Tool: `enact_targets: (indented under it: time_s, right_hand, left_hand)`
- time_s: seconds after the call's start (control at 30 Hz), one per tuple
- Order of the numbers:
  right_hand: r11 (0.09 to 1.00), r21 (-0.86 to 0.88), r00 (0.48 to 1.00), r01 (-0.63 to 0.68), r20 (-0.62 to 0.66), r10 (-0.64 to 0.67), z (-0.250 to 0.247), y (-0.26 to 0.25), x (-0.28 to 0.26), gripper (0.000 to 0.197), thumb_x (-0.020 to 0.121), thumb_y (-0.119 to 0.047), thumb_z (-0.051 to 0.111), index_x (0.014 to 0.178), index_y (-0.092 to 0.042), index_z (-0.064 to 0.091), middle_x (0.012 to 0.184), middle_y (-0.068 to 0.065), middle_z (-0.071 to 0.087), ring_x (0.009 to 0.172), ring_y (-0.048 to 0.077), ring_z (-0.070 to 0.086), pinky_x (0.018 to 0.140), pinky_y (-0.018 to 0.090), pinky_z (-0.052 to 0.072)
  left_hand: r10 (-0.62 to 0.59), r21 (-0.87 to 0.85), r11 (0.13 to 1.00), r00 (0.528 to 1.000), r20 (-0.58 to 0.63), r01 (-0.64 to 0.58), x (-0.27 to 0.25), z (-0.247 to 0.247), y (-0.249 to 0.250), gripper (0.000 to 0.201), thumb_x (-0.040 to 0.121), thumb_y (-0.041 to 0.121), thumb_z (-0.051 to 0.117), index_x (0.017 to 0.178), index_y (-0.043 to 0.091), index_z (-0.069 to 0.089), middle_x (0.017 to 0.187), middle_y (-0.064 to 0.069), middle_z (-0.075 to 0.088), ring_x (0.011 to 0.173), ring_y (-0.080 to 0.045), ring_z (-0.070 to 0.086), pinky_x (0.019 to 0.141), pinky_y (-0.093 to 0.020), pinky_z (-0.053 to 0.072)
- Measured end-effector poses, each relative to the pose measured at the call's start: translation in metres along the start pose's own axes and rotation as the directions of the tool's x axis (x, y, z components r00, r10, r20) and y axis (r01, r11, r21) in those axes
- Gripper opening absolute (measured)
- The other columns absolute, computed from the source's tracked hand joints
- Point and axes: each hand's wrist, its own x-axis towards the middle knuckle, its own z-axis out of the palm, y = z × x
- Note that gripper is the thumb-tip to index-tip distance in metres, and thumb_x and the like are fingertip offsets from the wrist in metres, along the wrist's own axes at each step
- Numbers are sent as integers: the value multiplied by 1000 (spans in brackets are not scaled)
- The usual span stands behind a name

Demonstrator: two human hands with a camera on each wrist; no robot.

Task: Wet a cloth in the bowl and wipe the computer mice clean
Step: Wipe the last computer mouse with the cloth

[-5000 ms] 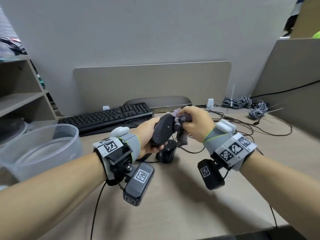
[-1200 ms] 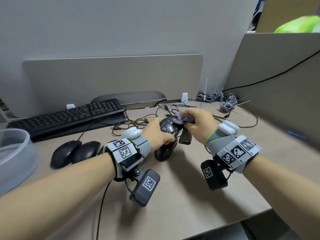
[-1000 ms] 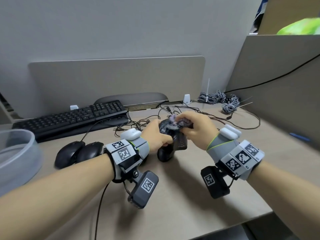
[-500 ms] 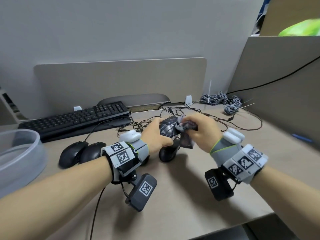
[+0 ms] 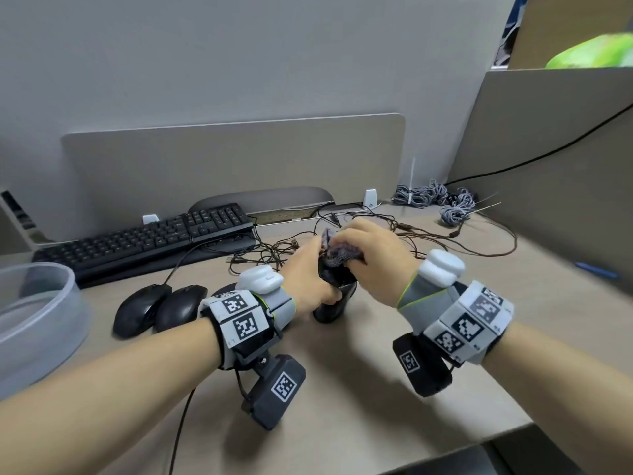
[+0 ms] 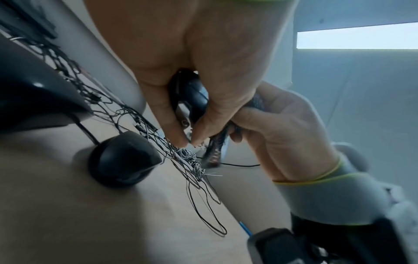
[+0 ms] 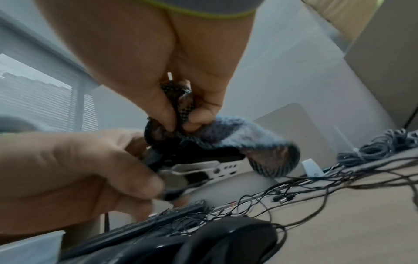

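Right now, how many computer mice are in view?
4. One mouse in the left hand, under the cloth; a second mouse on the desk beneath it; two mice side by side left of the left wrist. A dark shape behind that wrist may be a fifth.

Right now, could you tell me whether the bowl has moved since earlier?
No; the bowl still sits in front of the keyboard, at its left end.

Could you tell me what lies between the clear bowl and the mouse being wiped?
Two black mice lie side by side on the desk, seen in the head view.
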Motion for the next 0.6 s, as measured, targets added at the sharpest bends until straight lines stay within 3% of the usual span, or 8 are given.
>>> enact_targets:
  time_s: [0.03,0.17,0.3,0.37,0.43,0.57,0.6]
  right_hand:
    - [1000,-12,1000,-1,9,1,0,3,1,40,61,6,51,94,-11,67,98,12,62,90,30,58,76,34,46]
    - [970,-74,973,-231,-45,228,-4,25,11,39,63,9,55,96,-7,68,95,15,64,95,35,58,79,39,46]
    - [1000,7,1000,-20,3,20,6,-2,1,40,58,4,52,91,-11,69,87,12,65,82,26,58,70,30,42]
    - [991,16,990,-135,-30,136,1,11,8,40,61,7,55,94,-10,70,91,13,67,88,27,60,73,26,37]
    - [967,-21,966,-255,-55,254,-3,22,12,41,64,10,55,97,-9,69,97,14,68,97,31,60,80,29,40]
    - [999,20,999,-33,-14,33,6,-7,7,40,61,6,53,93,-12,69,89,12,65,85,29,59,74,33,46]
    - [999,26,999,-41,-16,42,5,-5,9,39,61,6,53,93,-11,69,90,12,65,87,29,59,75,34,46]
  left_hand:
    - [-9,-8,1000,1000,-1,9,0,-1,0,73,48,19,73,116,22,49,105,-2,63,93,-25,61,82,-43,52]
    - [-36,-37,999,999,-4,36,-2,-3,-6,79,47,19,73,122,28,48,109,1,62,97,-22,62,87,-40,52]
    - [-32,-18,999,999,-4,32,0,-7,-7,81,44,22,73,121,24,48,106,-3,63,96,-25,62,86,-44,52]
    - [-30,-18,999,1000,-8,29,-1,-8,-9,78,48,19,74,121,25,50,108,0,63,97,-23,62,86,-40,52]
    - [-18,-21,1000,1000,-12,18,-2,-7,-9,73,51,17,74,119,28,50,112,2,61,99,-20,61,88,-36,51]
    - [-4,29,1000,1000,-8,4,1,-7,-7,70,46,25,70,113,19,50,107,-3,61,95,-26,60,84,-44,51]
    - [2,40,999,1000,-12,-2,1,-7,-8,70,47,25,71,114,18,50,108,-3,60,96,-26,59,85,-44,50]
